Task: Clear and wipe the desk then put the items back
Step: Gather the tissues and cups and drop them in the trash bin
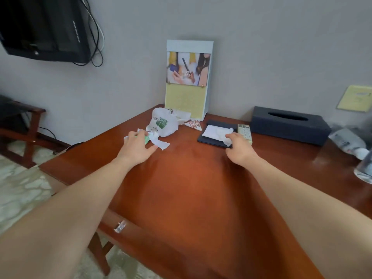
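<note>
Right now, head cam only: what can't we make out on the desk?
All in the head view:
- Left hand: its back hides the fingers and a green item under them among the crumpled paper; grip unclear.
- Right hand: covers the near corner of the white paper and part of the remote; pinching or just touching, unclear.
- Bottles: blurred, cut off by the right edge.
- Plastic bag: print too small to read.

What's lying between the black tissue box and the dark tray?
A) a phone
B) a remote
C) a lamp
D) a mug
B: a pale remote with buttons lies flat on the desk between the tissue box and the tray.
</note>
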Demonstrator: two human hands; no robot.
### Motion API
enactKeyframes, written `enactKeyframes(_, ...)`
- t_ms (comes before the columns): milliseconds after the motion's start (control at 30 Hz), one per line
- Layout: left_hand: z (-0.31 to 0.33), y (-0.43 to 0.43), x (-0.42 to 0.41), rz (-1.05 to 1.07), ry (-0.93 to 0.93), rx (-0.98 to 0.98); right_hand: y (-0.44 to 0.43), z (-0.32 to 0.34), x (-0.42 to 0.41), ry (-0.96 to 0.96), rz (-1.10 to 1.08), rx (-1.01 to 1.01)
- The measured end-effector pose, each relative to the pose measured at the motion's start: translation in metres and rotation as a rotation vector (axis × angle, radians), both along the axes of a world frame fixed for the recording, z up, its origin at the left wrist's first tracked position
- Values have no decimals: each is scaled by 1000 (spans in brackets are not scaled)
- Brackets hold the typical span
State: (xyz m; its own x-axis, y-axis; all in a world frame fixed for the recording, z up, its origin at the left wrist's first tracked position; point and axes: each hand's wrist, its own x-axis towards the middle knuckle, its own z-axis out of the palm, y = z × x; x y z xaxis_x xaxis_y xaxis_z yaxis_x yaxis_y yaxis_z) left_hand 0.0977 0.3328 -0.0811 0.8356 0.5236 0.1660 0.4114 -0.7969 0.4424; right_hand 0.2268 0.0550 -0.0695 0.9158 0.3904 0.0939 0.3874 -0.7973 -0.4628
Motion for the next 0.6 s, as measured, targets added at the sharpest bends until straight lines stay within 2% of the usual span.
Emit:
enactKeyframes(133,-4,11,22,-77,70,9,10,-13,20,-46,-9,-25)
enactKeyframes(267,-9,12,25,-145,153,10,13,-17,17,-133,-29,53)
enactKeyframes(400,-6,9,11,-188,83,19,15,-12,5,-84,-27,124)
enactKeyframes(600,0,-14,-12,-473,32,-87,20,-6,-32,94,224,215)
